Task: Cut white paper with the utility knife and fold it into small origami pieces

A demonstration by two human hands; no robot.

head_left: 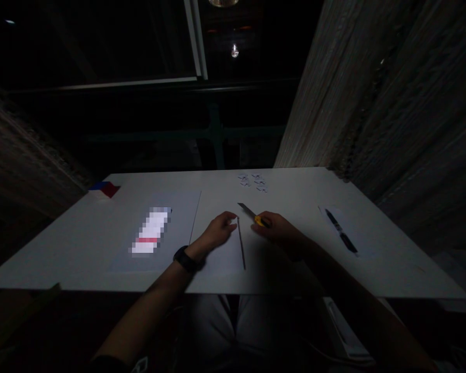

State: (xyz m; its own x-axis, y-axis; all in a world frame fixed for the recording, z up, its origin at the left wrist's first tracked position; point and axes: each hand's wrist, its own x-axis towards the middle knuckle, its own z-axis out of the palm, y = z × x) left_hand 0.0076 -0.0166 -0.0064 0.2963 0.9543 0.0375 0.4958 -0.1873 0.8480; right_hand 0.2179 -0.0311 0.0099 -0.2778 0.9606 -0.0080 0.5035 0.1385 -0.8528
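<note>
My left hand (216,233), with a dark watch on the wrist, rests on a white sheet of paper (221,254) with its fingers curled, the fingertips touching the top of a thin dark ruler (241,243) that lies along the sheet's right edge. My right hand (277,228) grips a yellow utility knife (252,213), blade extended and pointing up-left, just right of the ruler's upper end.
The white table (81,243) holds a larger sheet with a blurred patch (155,233) at left, a red-and-blue object (104,189) at the far left corner, several small paper cut-outs (253,181) at the back, and a dark pen (341,232) on paper at right. Curtains hang on both sides.
</note>
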